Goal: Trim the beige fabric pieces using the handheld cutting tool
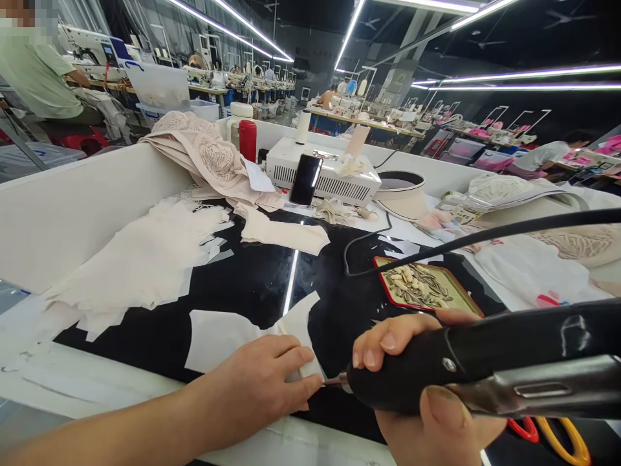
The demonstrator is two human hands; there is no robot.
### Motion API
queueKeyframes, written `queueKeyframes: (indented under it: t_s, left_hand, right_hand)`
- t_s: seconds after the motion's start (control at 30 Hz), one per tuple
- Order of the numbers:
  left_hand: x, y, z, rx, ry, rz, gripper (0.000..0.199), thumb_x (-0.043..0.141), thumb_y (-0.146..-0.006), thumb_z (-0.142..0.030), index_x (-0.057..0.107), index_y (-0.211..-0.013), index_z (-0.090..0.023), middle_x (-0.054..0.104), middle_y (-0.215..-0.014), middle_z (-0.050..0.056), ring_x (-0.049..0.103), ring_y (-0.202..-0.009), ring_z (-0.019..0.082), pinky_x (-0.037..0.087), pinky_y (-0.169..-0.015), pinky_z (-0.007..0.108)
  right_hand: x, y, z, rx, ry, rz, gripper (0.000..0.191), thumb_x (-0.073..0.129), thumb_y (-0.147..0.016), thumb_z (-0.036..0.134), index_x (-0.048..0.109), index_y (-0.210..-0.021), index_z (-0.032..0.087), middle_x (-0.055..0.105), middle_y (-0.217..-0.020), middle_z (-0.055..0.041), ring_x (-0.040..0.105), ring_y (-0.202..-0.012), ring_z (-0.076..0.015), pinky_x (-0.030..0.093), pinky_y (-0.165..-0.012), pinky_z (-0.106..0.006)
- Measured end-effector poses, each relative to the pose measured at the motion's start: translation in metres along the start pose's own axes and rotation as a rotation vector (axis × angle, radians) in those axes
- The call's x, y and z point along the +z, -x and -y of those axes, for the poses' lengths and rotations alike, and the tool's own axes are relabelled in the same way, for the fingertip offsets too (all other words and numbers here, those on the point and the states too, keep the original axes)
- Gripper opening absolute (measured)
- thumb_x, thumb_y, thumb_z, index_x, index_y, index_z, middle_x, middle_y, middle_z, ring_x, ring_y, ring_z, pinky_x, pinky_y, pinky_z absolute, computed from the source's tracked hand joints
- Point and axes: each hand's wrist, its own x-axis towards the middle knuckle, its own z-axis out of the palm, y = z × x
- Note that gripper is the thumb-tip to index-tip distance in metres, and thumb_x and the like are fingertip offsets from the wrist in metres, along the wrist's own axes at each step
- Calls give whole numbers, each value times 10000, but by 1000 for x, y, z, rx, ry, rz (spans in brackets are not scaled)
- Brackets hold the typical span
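My left hand [252,388] lies over a white cut piece [218,340] on the black table surface [247,278], its thumb and fingers pressing the folded edge. Wrapped around a black handheld tool [402,372] is my right hand [436,414]. The tool's thin metal tip points left and meets the edge of the piece beside my left thumb. A pale, narrow fabric piece [286,234] lies farther back on the black surface.
Pale fabric pieces [140,259] spread at the left. A tray of seeds [427,288] sits to the right, with a black cable [509,228] passing above. Behind are a phone [305,180], a white vented box [323,169] and a red bottle [247,140]. Orange-handled scissors [565,443] lie lower right.
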Motion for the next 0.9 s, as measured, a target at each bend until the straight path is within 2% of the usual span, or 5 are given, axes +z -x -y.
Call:
queueKeyframes:
  t_s: [0.13, 0.33, 0.57, 0.9]
  left_hand:
    - [2, 1, 0, -35, 3, -5, 226, 713, -1026, -309, 675, -1226, -209, 693, -1206, 91, 673, -1086, 247, 598, -932, 359]
    - [5, 5, -1, -63, 11, 7, 297, 756, -995, -355, 659, -1244, -226, 662, -1280, 130, 665, -1147, 276, 597, -997, 395]
    - [7, 5, 0, -83, 36, 0, 381, 838, -921, -389, 656, -1220, -237, 646, -1285, 149, 663, -1163, 299, 604, -1011, 424]
    - [8, 4, -2, -82, 43, -40, 306, 762, -980, -423, 679, -1203, -231, 631, -1279, 172, 640, -1201, 302, 598, -1008, 428]
  right_hand:
    - [0, 1, 0, 17, 2, 4, 397, 828, -885, 355, 611, -1201, 249, 702, -801, 32, 650, -588, -148, 608, -502, -297]
    - [8, -7, -2, -26, 16, -143, 416, 869, -805, 356, 635, -1131, 248, 680, -739, 44, 600, -526, -151, 557, -449, -292]
    - [10, -16, -10, 3, 19, -121, 414, 866, -801, 352, 631, -1125, 250, 676, -750, 47, 594, -535, -153, 548, -465, -294]
    - [11, -16, -10, -1, 83, -100, 409, 830, -823, 386, 599, -1137, 261, 652, -733, 53, 587, -528, -155, 521, -465, -293]
